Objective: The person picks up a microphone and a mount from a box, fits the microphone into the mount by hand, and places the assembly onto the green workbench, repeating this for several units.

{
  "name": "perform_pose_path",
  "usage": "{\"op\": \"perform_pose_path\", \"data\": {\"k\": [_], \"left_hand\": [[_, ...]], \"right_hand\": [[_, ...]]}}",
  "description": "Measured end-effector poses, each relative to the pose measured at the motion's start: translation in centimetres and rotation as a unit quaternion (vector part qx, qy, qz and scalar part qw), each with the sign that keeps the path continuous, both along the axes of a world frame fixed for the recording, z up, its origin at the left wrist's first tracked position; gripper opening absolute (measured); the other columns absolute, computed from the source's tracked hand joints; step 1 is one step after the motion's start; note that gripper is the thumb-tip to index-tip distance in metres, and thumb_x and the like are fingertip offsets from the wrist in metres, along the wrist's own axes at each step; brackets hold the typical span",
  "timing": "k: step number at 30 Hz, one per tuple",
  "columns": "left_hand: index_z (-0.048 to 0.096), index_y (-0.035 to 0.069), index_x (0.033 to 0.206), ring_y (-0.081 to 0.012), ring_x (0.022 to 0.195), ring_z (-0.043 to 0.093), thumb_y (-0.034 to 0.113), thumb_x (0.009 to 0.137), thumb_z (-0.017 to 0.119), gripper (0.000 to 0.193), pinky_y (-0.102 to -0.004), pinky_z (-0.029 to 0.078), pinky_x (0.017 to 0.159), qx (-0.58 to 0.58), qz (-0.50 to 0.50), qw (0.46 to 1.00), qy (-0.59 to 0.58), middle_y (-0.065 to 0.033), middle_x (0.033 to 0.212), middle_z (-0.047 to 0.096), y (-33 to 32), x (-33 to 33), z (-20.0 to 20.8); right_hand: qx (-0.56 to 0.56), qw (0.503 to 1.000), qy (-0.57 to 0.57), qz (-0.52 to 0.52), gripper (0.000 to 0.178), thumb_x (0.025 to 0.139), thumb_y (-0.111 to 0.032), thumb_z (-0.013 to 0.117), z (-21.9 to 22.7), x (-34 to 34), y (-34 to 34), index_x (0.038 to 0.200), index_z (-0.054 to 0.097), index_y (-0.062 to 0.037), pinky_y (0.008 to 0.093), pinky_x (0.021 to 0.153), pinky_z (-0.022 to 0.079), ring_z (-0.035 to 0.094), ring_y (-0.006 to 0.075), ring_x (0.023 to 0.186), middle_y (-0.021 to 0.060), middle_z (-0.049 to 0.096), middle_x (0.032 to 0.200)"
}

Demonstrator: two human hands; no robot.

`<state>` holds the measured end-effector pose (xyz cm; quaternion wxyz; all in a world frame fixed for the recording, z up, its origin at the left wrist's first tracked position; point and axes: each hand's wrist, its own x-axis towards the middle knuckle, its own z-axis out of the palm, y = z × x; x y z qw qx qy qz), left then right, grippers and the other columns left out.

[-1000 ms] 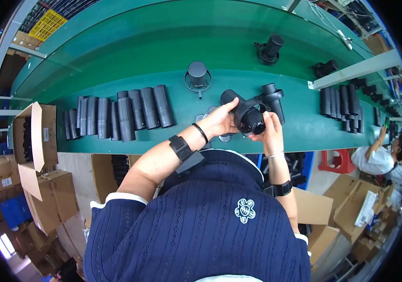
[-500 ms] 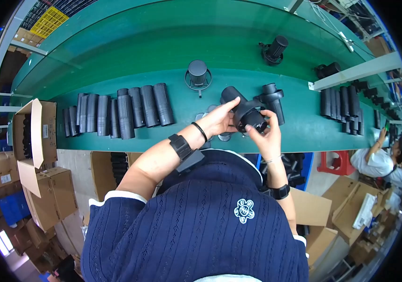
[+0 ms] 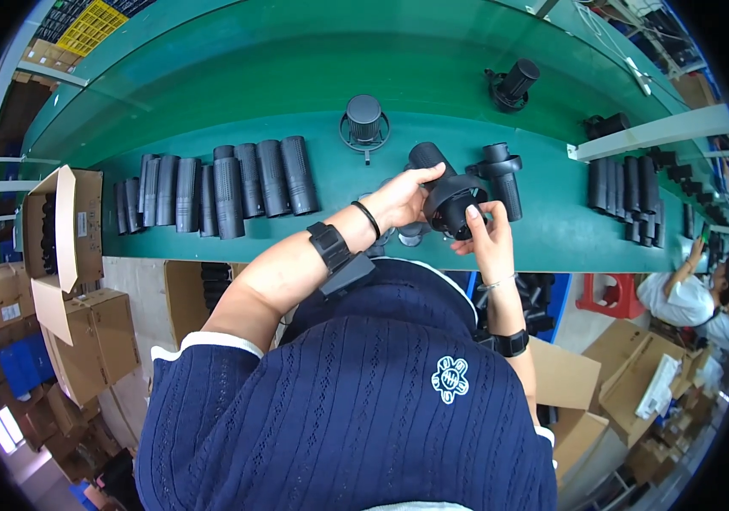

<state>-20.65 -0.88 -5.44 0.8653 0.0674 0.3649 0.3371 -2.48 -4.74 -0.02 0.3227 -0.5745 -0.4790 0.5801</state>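
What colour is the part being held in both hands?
The held part is black, best seen in the head view.

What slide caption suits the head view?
Left hand and right hand hold a black ringed cylinder over a green workbench.

A: Item?
B: One black tube [image 3: 427, 156], round, matt, with a broad black ring [image 3: 458, 185] around its nearer part.
A: Pose?
B: Tilted; far end toward the upper left, near end toward the lower right.
A: Location and state?
B: In front of the person, between left hand [image 3: 403, 198] and right hand [image 3: 492, 240]. Left thumb against the tube's side; right fingers at the near end, partly covering it. Inner detail unclear.
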Motion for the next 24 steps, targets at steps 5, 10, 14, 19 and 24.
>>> {"op": "perform_pose_path", "data": {"k": [5,10,14,19,24], "left_hand": [[0.056,0.011,0.111,-0.0235,0.092,0.06,0.052,0.086,0.058,0.048,-0.0361,0.048,0.075,-0.005,0.004,1.0,0.031,-0.0147,0.105,0.061,0.1,0.3,-0.2],[0.057,0.01,0.108,-0.0197,0.081,0.063,0.056,0.083,0.061,0.052,-0.0346,0.049,0.077,-0.053,-0.04,0.994,0.084,-0.0112,0.096,0.065,0.4,0.2,-0.6],[0.057,0.012,0.101,-0.0168,0.069,0.059,0.056,0.082,0.062,0.048,-0.0278,0.046,0.063,-0.056,-0.044,0.996,0.061,-0.0123,0.082,0.064,0.8,0.1,-1.1],[0.055,0.012,0.106,-0.0173,0.078,0.058,0.057,0.082,0.06,0.051,-0.0277,0.045,0.068,-0.034,-0.054,0.995,0.073,-0.0127,0.094,0.063,0.9,-0.2,-0.3],[0.042,0.01,0.126,-0.019,0.102,0.054,0.047,0.082,0.067,0.063,-0.0336,0.041,0.087,0.094,0.049,0.991,0.078,-0.0084,0.113,0.057,0.3,0.6,1.5]], "right_hand": [[0.319,0.926,-0.196,0.054,0.044,0.081,-0.012,0.07,0.5,-0.2,0.2,0.114,0.043,-0.0004,0.0211,0.047,0.046,0.06,0.0126,0.056,0.0101,0.057,0.089],[0.109,0.991,-0.079,0.014,0.032,0.082,-0.008,0.066,1.0,-0.1,0.8,0.108,0.048,0.0008,0.021,0.046,0.047,0.061,0.0137,0.055,0.0086,0.054,0.086],[0.049,0.997,-0.016,-0.051,0.021,0.088,-0.011,0.059,0.6,0.2,1.3,0.101,0.048,0.0007,0.0219,0.04,0.047,0.061,0.0166,0.049,0.0071,0.053,0.075],[0.041,0.997,-0.01,-0.063,0.02,0.09,-0.015,0.057,0.3,0.1,1.5,0.1,0.048,0.0002,0.0228,0.041,0.048,0.061,0.0181,0.049,0.0064,0.051,0.071],[-0.078,0.947,0.304,-0.071,0.03,0.095,-0.031,0.045,-1.9,1.0,1.4,0.101,0.052,-0.0026,0.0293,0.056,0.054,0.065,0.0235,0.067,0.0138,0.06,0.096]]}}
